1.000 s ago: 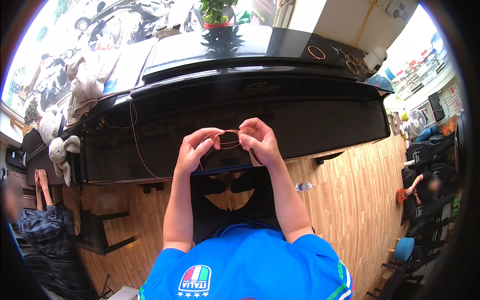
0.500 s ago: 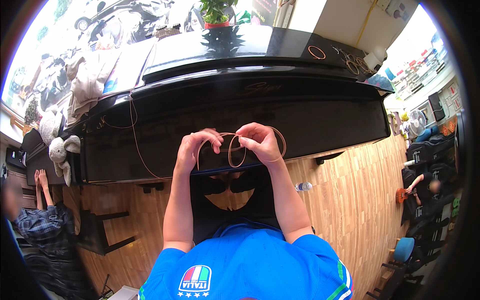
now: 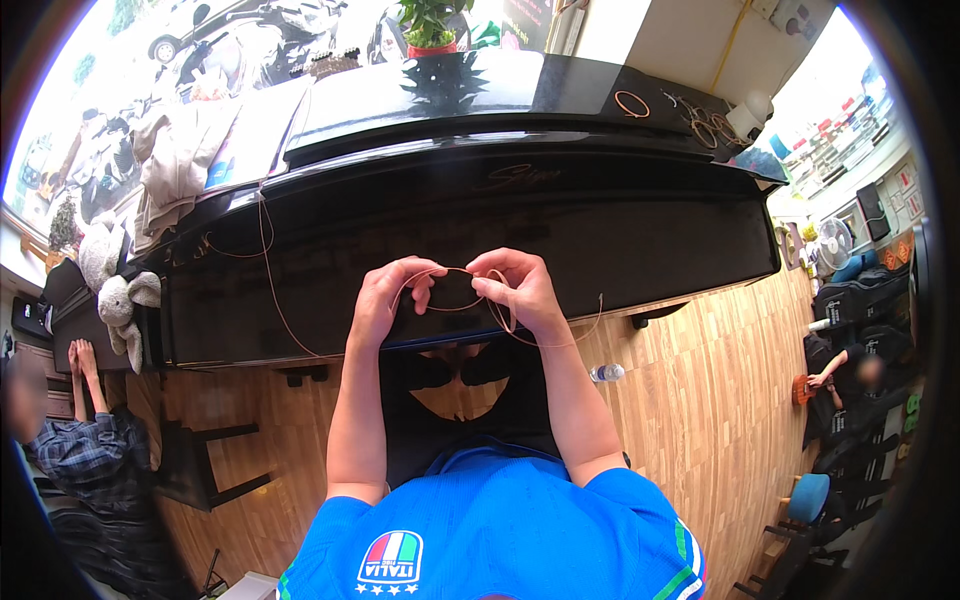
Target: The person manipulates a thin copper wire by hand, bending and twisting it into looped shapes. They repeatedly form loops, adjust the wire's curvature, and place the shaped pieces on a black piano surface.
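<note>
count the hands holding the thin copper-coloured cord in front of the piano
2: the left hand pinches the cord at left, and the right hand grips it at right. No other visible hand touches it.

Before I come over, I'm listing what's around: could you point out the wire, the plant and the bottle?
Wire [image 3: 458, 269]: head view, its upper stretch between left hand [image 3: 384, 292] and right hand [image 3: 528, 290].
Plant [image 3: 428, 22]: head view, its green leaves.
Bottle [image 3: 606, 373]: head view, its body.
</note>
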`<state>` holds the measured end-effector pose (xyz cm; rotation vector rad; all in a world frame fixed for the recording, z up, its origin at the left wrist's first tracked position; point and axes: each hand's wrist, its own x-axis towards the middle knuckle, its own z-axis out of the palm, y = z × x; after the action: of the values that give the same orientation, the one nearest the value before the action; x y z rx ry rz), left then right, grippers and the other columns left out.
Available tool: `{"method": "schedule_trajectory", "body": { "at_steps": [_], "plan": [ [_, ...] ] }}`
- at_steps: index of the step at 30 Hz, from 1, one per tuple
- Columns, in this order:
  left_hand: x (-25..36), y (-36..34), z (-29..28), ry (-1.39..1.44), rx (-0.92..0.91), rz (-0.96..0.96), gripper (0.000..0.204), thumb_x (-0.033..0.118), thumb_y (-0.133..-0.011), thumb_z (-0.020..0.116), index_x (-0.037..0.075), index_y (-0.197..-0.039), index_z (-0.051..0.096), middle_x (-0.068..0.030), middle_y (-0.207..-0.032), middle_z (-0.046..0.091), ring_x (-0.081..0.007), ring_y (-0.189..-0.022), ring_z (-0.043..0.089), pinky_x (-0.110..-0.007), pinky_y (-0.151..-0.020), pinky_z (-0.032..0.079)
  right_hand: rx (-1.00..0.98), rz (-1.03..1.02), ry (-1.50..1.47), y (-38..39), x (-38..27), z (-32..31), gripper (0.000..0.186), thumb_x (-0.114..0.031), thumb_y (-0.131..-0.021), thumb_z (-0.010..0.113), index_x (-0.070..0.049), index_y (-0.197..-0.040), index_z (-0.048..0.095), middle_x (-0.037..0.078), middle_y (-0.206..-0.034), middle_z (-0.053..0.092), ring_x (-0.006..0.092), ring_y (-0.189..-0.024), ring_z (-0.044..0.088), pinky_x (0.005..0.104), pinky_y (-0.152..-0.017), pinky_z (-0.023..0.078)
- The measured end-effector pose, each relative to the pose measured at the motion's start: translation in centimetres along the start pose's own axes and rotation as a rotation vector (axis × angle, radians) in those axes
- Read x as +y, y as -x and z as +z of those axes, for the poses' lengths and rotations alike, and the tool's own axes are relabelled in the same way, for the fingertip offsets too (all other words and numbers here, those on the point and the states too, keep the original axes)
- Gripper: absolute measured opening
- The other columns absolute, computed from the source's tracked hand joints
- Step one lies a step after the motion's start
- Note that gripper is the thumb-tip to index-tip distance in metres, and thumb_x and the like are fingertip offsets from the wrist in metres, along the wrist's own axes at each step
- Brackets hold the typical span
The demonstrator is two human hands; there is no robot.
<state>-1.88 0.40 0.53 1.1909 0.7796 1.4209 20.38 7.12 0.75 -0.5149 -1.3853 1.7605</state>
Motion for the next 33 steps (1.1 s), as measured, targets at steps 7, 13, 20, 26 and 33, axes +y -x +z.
{"method": "schedule_trajectory", "body": {
  "at_steps": [7,13,20,26,33],
  "plan": [
    [0.8,0.0,-0.1,-0.02,0.002,-0.029,0.034,0.018,-0.093,0.061,0.0,-0.121,0.069,0.0027,-0.08,0.045,-0.0037,-0.064,0.046,-0.018,-0.057,0.035,-0.023,0.028,0.104,0.1,-0.4,-0.3,0.02,-0.003,-0.088,0.074,-0.002,-0.107,0.073,-0.003,-0.08,0.065,0.0017,-0.071,0.056,0.0176,-0.065,0.046],
    [0.8,0.1,1.0,-0.275,0.132,-0.036,0.028,0.013,-0.096,0.065,0.004,-0.122,0.07,0.0055,-0.079,0.053,-0.0024,-0.065,0.044,-0.018,-0.058,0.033,0.065,0.028,0.101,0.1,0.0,0.0,0.013,-0.007,-0.089,0.074,-0.004,-0.102,0.076,-0.005,-0.077,0.064,0.0011,-0.069,0.055,0.0167,-0.062,0.043],
    [0.3,0.1,1.1,-0.195,0.137,-0.11,0.023,0.014,-0.098,0.065,0.005,-0.119,0.071,0.0043,-0.075,0.06,-0.0014,-0.06,0.048,-0.017,-0.051,0.036,0.019,-0.039,-0.088,-0.1,1.0,-0.7,0.015,-0.015,-0.096,0.069,-0.001,-0.099,0.074,-0.005,-0.071,0.06,0.0025,-0.06,0.05,0.0192,-0.054,0.039],
    [0.5,0.0,1.2,-0.167,0.203,-0.07,0.026,0.018,-0.103,0.059,0.004,-0.124,0.067,-0.0034,-0.085,0.069,-0.0051,-0.054,0.059,-0.016,-0.04,0.035,0.05,0.016,-0.117,0.8,-0.8,-2.3,0.017,-0.017,-0.097,0.068,-0.001,-0.093,0.071,-0.007,-0.065,0.051,0.0007,-0.056,0.038,0.0198,-0.05,0.025],
    [-0.1,-0.2,0.4,-0.076,0.174,-0.025,0.036,0.018,-0.107,0.05,0.002,-0.139,0.054,-0.0103,-0.1,0.073,-0.0099,-0.053,0.065,-0.015,-0.036,0.033,0.049,0.121,-0.078,7.5,-6.1,-9.9,0.024,-0.016,-0.1,0.062,0.002,-0.085,0.069,-0.003,-0.061,0.051,0.0021,-0.051,0.042,0.0201,-0.047,0.033]
  ]
}}
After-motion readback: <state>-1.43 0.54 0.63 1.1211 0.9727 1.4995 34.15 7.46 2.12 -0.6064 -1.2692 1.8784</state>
